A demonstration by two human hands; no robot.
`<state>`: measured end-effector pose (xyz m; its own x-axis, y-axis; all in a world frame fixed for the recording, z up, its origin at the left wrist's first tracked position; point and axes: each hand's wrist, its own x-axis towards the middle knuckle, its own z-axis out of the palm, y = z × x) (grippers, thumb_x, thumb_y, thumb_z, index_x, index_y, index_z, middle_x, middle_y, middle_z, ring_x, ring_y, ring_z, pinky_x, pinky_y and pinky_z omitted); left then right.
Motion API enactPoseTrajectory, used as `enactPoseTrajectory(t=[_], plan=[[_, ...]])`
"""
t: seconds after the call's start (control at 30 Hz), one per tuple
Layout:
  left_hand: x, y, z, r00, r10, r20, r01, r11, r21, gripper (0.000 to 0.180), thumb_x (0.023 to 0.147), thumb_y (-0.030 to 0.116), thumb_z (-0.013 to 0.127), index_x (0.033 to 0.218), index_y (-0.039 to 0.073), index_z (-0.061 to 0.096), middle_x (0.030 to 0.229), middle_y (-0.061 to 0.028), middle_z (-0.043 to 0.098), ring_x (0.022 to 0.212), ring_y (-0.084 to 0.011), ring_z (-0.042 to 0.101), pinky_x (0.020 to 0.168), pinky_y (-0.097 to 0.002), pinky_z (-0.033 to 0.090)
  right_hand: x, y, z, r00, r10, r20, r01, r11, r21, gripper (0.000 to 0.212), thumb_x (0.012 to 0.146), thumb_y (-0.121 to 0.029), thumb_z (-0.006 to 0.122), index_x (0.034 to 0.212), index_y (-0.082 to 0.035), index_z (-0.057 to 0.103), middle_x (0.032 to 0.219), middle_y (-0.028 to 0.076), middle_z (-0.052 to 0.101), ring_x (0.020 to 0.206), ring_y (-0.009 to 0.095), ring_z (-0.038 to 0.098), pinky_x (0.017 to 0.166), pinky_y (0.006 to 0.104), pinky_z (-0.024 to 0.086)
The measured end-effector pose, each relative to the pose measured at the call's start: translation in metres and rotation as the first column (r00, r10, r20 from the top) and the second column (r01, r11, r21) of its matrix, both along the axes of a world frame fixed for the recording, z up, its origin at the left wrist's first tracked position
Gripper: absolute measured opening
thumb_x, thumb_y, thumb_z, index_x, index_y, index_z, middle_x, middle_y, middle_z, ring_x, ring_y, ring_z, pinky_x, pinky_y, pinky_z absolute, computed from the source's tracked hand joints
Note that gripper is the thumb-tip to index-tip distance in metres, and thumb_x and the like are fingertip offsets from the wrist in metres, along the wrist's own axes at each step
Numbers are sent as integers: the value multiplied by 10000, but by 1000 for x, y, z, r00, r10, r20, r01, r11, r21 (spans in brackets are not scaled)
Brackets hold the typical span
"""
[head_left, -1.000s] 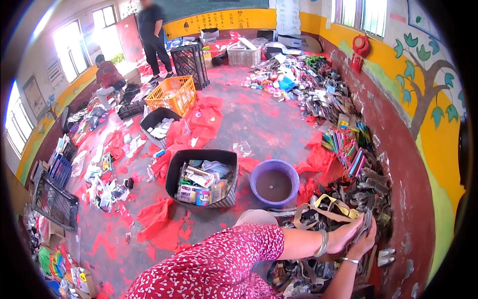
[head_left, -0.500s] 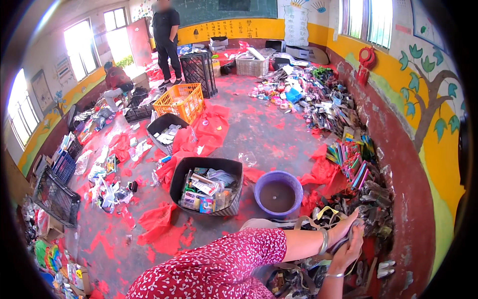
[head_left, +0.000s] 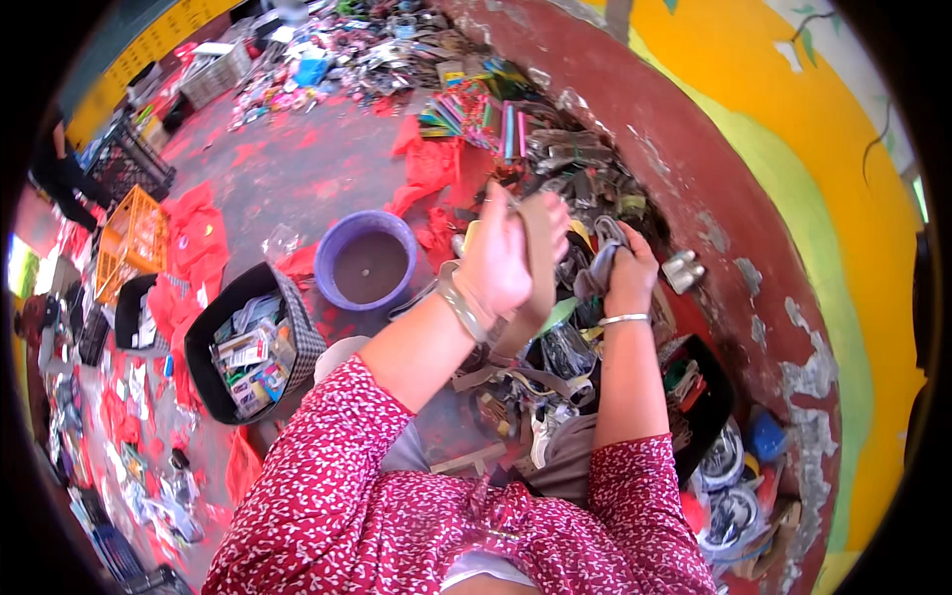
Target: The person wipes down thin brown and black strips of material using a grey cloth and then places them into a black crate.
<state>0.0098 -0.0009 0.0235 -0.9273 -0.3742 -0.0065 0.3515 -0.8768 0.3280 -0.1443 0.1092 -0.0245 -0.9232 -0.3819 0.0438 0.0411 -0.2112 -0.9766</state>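
Room, schoolroom type, floor given over to loose small goods. Evidence: yellow wall [head_left: 773, 149] with green painted border [head_left: 764, 178] and leafy mural; worn dark-red lower wall [head_left: 635, 119], paint flaking; lettered yellow band [head_left: 149, 61] below dark green board [head_left: 124, 40]. On floor [head_left: 297, 164]: sorted-looking heaps [head_left: 387, 59], red sheeting [head_left: 431, 164], orange crate [head_left: 129, 238], purple basin [head_left: 325, 260], checked bin [head_left: 309, 327]. Type of goods business: not determinable.

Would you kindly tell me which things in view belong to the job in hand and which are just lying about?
In hand:
tan strap, held by the left hand
grey cloth-like piece, held by the right hand

Apparently just lying about:
purple tub
orange crate
checked basket of packages
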Motion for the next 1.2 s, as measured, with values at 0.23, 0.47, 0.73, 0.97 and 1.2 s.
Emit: enactPoseTrajectory(t=[0.23, 0.47, 0.73, 0.97, 1.2], plan=[[15, -28, 9, 993, 67, -95, -65, 998, 27, 744, 894, 582, 310, 1329, -19, 247, 1370, -224, 321, 1272, -356, 327, 1005, -584, 292, 21, 19, 30, 843, 400, 359, -343, 915, -212, 305, 860, -51, 507, 1138, 73, 526, 1044, 183, 605, 922, 247, 613, 782, 337, 512], [21, -31, 10, 985, 137, -102, -130, 989, 70, 748, 873, 544, 428, 1295, -45, 245, 1346, -265, 319, 1251, -384, 342, 1014, -586, 284, 62, 9, 33, 469, 830, 300, -812, 540, -223, 435, 852, -68, 562, 1265, 12, 449, 1121, 115, 584, 1003, 172, 563, 867, 288, 450], [13, -38, 6, 991, 128, 27, -130, 986, 104, 695, 869, 505, 477, 1201, -86, 327, 1286, -302, 352, 1236, -406, 347, 1056, -517, 261, 65, 2, 10, 458, 832, 314, -883, 466, 52, 167, 875, -85, 562, 999, 8, 624, 847, 30, 653, 765, 90, 606, 700, 225, 491], [5, -9, -11, 984, -4, 180, 55, 958, -280, 664, 857, 469, 532, 1262, -35, 382, 1316, -173, 408, 1210, -277, 420, 1011, -376, 342, 77, 9, 32, 446, 791, 418, -605, 611, -511, 164, 893, -110, 456, 911, -2, 579, 743, 96, 637, 624, 184, 635, 578, 291, 531], [1, 1, -14, 992, 119, 29, -112, 978, -173, 576, 744, 4, 397, 1308, -60, 294, 1327, -200, 378, 1288, -302, 337, 1091, -400, 263, 82, 12, 36, 578, 639, 507, -596, 755, -272, 170, 882, -108, 515, 957, 12, 608, 787, 87, 649, 669, 181, 641, 604, 279, 527]])
